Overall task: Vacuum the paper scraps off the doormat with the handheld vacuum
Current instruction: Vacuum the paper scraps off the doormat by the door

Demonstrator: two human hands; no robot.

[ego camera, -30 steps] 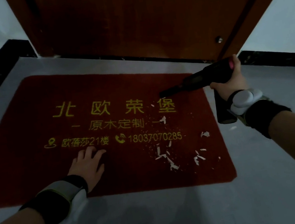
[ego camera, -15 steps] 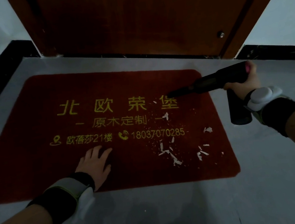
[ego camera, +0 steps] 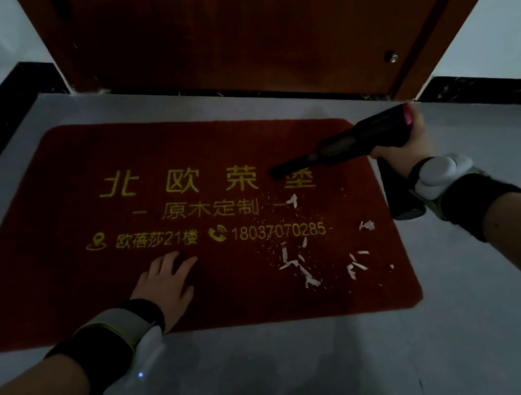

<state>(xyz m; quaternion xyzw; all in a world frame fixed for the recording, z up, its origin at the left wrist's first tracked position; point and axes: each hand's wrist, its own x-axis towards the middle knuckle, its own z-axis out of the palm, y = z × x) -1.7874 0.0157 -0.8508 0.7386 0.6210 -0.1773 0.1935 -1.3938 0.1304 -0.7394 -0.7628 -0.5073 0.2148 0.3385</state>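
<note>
— Since a second ago, we barely move; nozzle unchanged over the lettering.
— Paper scraps [ego camera: 302, 264] lie on the doormat [ego camera: 45, 207], nearer us than the handheld vacuum [ego camera: 347, 143]; right hand [ego camera: 406, 145] grips it, left hand [ego camera: 166, 283] presses flat, fingers spread.

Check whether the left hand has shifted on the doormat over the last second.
No. The left hand lies flat on the doormat, fingertips just below the yellow address line, as in both earlier pictures.

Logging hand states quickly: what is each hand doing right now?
Left hand: open, fingers flat on the red doormat.
Right hand: grips the black handheld vacuum.
</note>
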